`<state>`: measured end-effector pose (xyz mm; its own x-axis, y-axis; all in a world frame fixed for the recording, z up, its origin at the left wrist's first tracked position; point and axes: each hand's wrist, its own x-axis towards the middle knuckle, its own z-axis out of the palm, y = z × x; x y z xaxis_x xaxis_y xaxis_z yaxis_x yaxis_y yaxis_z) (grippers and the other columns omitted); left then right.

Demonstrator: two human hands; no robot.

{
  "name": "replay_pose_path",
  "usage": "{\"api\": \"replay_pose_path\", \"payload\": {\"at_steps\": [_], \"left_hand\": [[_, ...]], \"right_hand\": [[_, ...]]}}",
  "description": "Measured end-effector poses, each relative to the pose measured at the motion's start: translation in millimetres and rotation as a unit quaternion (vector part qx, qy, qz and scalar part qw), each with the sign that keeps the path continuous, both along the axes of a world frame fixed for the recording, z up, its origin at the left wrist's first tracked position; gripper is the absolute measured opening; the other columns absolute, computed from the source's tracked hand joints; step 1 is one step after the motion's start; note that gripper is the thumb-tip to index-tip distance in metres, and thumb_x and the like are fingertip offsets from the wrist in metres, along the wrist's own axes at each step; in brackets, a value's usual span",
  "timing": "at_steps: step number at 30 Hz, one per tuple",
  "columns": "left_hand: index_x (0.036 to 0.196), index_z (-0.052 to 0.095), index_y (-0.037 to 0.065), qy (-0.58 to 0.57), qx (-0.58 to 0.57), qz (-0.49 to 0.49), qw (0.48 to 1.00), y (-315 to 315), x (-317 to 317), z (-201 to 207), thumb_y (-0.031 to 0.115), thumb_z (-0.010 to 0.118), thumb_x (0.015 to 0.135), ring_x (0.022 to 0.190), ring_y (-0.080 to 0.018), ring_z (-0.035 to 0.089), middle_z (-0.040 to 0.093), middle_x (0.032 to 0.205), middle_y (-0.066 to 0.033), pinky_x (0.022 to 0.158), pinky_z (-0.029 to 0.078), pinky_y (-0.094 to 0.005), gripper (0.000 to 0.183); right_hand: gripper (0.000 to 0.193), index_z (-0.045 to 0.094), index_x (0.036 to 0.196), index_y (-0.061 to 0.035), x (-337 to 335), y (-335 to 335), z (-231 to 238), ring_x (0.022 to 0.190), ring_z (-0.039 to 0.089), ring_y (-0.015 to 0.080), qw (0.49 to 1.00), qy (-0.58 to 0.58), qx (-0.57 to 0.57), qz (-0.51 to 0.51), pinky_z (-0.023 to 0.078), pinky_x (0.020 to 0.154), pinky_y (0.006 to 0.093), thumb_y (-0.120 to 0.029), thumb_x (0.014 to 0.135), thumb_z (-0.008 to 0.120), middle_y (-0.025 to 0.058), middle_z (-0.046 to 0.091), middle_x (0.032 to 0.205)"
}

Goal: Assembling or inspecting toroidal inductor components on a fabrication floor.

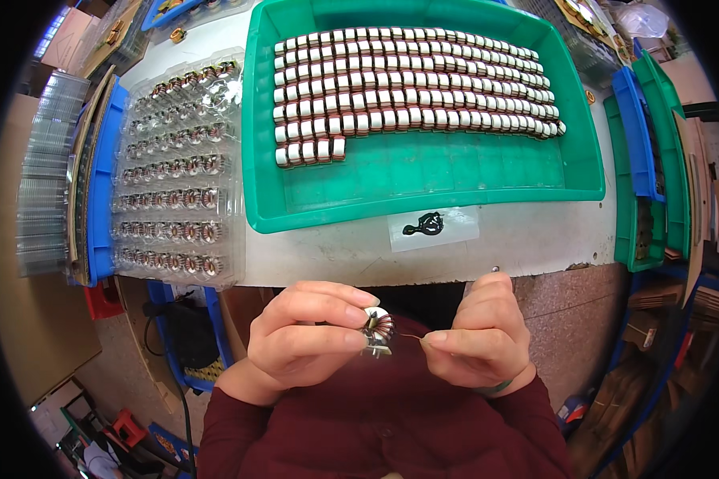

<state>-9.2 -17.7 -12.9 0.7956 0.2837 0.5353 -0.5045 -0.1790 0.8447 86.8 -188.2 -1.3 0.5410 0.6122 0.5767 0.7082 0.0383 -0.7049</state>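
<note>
In front of my dark red top, my left hand [307,331] pinches a small toroidal coil [381,323] between thumb and fingers. The coil has a whitish face, dark reddish windings and a pale base with short pins at its lower end. From its right side a thin copper-coloured wire [409,335] runs to my right hand [483,339]. There the thumb and curled fingers are closed on the wire's end. Part of the coil is hidden behind my left fingertips.
Ahead stands a green bin [423,209] with rows of white-topped coils. To its left is a clear plastic tray [176,254] of wound coils. A white slip [459,227] with a black blob lies near the table's front edge. Blue and green bins [635,136] stack at the right.
</note>
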Motion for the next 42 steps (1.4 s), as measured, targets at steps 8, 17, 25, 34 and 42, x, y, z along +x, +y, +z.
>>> {"api": "replay_pose_path", "payload": {"at_steps": [8, 17, 25, 34, 42], "left_hand": [[0.087, 0.059, 0.004, 0.002, -0.04, -0.016, 0.999, -1.4, 2.0, -4.3, -0.008, 0.065, 0.071, 0.089, -0.0279, 0.061, 0.057, 0.099, -0.0095, 0.076, 0.054, -0.0337, 0.022], [0.091, 0.056, 0.002, 0.014, -0.094, -0.04, 0.995, -2.0, 2.1, -6.7, -0.011, 0.063, 0.072, 0.091, -0.0313, 0.062, 0.057, 0.1, -0.0119, 0.08, 0.054, -0.0379, 0.024], [0.094, 0.054, 0.001, 0.032, -0.227, -0.095, 0.969, -1.4, 3.7, -11.4, -0.013, 0.06, 0.073, 0.092, -0.0335, 0.061, 0.056, 0.101, -0.0137, 0.082, 0.053, -0.0414, 0.026], [0.095, 0.053, 0.001, 0.041, -0.257, -0.111, 0.959, -2.9, 2.6, -13.2, -0.013, 0.06, 0.074, 0.091, -0.0345, 0.061, 0.055, 0.101, -0.014, 0.084, 0.052, -0.043, 0.026], [0.094, 0.053, 0.002, 0.053, -0.259, -0.096, 0.96, -1.7, 1.6, -13.9, -0.012, 0.06, 0.073, 0.09, -0.0342, 0.061, 0.054, 0.1, -0.0141, 0.083, 0.052, -0.0429, 0.026]], "right_hand": [[0.025, 0.064, 0.085, -0.0135, 1.5, -0.7, -0.7, 0.062, 0.045, 0.01, 1.0, 0.022, 0.006, 0.01, 0.037, 0.063, 0.0245, -0.003, 0.064, 0.07, -0.0044, 0.052, 0.075], [0.025, 0.064, 0.085, -0.013, 1.8, -1.5, -3.7, 0.062, 0.045, 0.0103, 0.999, 0.031, 0.005, 0.012, 0.037, 0.062, 0.025, -0.002, 0.063, 0.07, -0.0041, 0.052, 0.074], [0.025, 0.063, 0.082, -0.0111, 4.6, -8.2, -16.2, 0.061, 0.045, 0.011, 0.997, 0.076, 0.024, 0.002, 0.038, 0.061, 0.0252, 0.002, 0.062, 0.07, -0.0031, 0.052, 0.074], [0.017, 0.061, 0.075, -0.008, 13.4, -17.0, -41.3, 0.06, 0.044, 0.013, 0.984, 0.103, -0.035, -0.143, 0.038, 0.06, 0.0247, 0.003, 0.063, 0.068, -0.0009, 0.052, 0.069], [0.011, 0.058, 0.071, -0.0077, 26.7, -30.9, -79.9, 0.058, 0.043, 0.0145, 0.955, 0.076, -0.165, -0.236, 0.037, 0.059, 0.0246, 0.0, 0.067, 0.065, 0.0, 0.049, 0.063]]}}
